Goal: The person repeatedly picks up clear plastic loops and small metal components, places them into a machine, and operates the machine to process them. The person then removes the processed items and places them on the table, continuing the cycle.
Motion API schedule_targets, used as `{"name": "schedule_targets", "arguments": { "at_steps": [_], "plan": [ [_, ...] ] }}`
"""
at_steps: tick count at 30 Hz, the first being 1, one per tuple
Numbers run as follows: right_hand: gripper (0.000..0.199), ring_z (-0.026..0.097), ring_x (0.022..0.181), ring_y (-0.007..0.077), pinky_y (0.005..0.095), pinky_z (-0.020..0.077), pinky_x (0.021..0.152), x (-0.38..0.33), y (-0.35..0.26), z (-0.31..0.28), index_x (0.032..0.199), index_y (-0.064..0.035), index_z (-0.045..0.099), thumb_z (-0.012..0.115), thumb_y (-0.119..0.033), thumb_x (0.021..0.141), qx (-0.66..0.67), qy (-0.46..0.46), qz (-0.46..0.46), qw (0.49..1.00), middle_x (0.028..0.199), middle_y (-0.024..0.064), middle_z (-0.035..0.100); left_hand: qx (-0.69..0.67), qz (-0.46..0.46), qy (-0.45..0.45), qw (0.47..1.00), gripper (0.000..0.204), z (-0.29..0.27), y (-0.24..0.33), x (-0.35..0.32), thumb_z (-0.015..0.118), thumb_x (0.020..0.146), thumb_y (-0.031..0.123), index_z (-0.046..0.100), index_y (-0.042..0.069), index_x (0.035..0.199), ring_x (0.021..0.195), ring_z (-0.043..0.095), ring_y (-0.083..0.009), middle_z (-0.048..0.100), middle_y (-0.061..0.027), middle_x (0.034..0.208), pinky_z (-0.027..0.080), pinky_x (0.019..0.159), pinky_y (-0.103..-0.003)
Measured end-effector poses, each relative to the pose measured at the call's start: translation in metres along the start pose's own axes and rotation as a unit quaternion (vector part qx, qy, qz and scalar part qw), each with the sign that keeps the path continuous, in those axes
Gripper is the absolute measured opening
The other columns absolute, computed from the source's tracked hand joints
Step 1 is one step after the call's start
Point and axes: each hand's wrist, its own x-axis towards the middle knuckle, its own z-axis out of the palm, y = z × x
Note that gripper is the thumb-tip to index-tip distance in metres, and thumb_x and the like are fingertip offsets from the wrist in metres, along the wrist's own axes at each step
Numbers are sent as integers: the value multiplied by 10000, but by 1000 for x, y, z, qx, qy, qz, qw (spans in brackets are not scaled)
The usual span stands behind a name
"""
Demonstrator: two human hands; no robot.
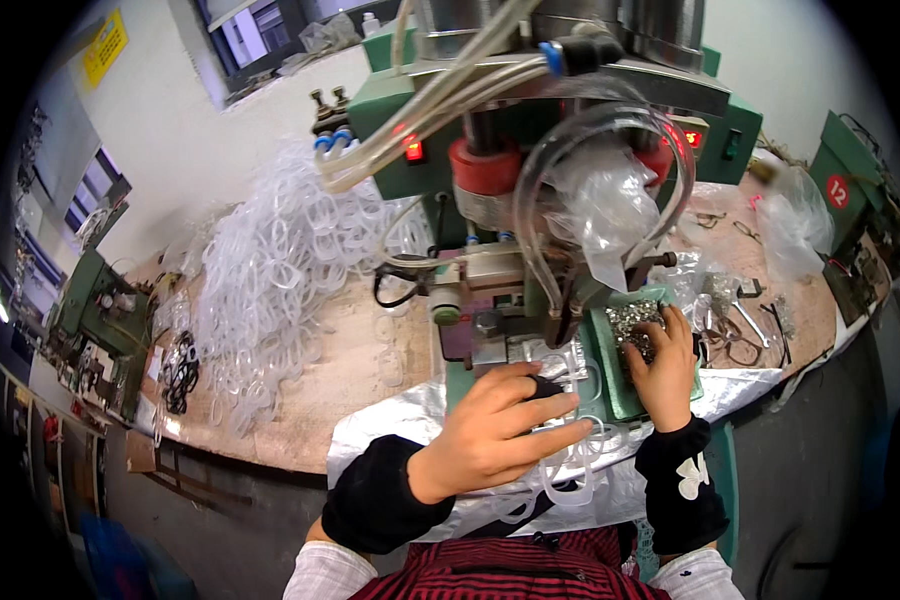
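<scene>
My left hand (510,425) reaches in from the left at the front of a green press machine (750,125). Its fingers are stretched out and apart, with a black band around one of them. Clear plastic loops (567,490) lie under and beside its fingertips; whether it touches one, I cannot tell. My right hand (667,370) dips into a green tray (625,402) with small shiny metal pieces (632,322). Thumb and forefinger are apart there, their tips at the pieces. Both wrists wear black cuffs.
A large heap of clear plastic loops (280,240) covers the bench (360,340) on the left. Clear hoses (450,110) hang before the press. Right of the tray lie a wrench (753,322), scissors (735,345) and a plastic bag (798,230). Another green machine (98,315) stands far left.
</scene>
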Motion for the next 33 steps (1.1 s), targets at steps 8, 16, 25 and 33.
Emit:
{"name": "schedule_targets", "arguments": {
  "at_steps": [8, 16, 25, 33],
  "plan": [
    [112, 598, 1079, 401, 457, 474, 930, -13, 9, 10, 916, -11, 680, 700, -49, 812, 39, 60, -38, 997, 1111, 191, 657, 167, -320, 214, 908, 467, -1, -4, -79, 709, 773, -64, 592, -20, 1223, 1081, 618, -299, 620, -165, 1156, 486, 940, -368],
    [149, 647, 823, 272, 345, 494, 742, 5, -6, 17, 998, -18, 722, 688, -56, 858, 207, 23, 24, 978, 903, 136, 691, 5, -494, 46, 868, 421, 6, -98, -119, 813, 766, 70, 641, 19, 1147, 824, 641, -161, 642, -50, 953, 508, 707, -287],
    [124, 624, 854, 133, 265, 481, 791, -19, 14, -4, 980, 23, 701, 687, -12, 862, 291, -1, 153, 944, 907, 56, 693, 142, -442, 134, 876, 212, -49, -125, -113, 636, 899, 81, 685, 43, 1101, 845, 660, -290, 695, -132, 906, 509, 762, -372],
    [100, 631, 859, 194, 289, 472, 813, -47, -20, -51, 912, 33, 695, 676, 43, 814, 327, 20, 141, 934, 896, 94, 675, 275, -310, -98, 905, 376, -67, -144, -170, 596, 730, -52, 664, 67, 1080, 876, 599, -350, 632, -130, 876, 489, 770, -452]
  ]
}}
